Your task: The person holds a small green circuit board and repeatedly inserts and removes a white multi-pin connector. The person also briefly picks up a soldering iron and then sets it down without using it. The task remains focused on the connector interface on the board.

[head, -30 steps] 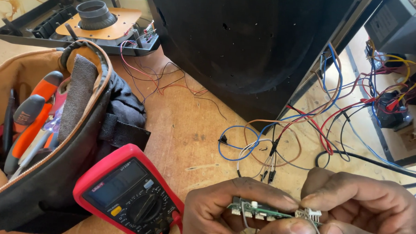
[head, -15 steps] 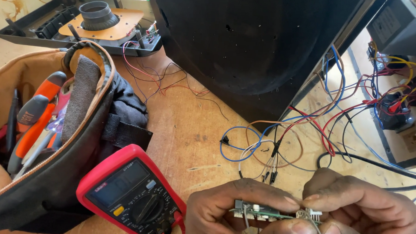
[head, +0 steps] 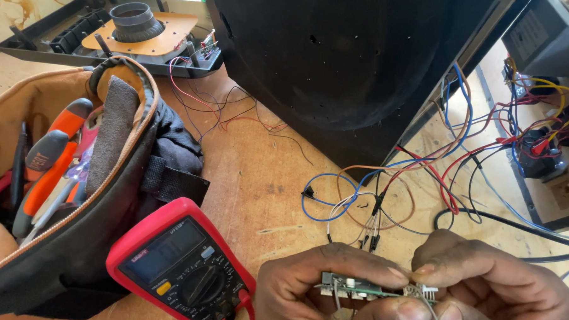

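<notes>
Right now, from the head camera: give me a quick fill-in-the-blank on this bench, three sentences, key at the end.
1. Both hands, left hand and right hand, hold a small green ____.
2. The meter beside the left hand has a ____ casing.
3. The orange-handled tools sit inside an open ____.

Missing words: circuit board; red; tool bag.

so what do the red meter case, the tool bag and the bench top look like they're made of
The red multimeter case looks like a soft rubbery sleeve over hard plastic: matte, with rounded edges. The tan zip-up tool bag looks like woven canvas, showing a zip and a stitched rim. The light brown bench top seems to be bare plywood or board, with visible grain and scuffs. Both hands hold a small green circuit board.
</notes>
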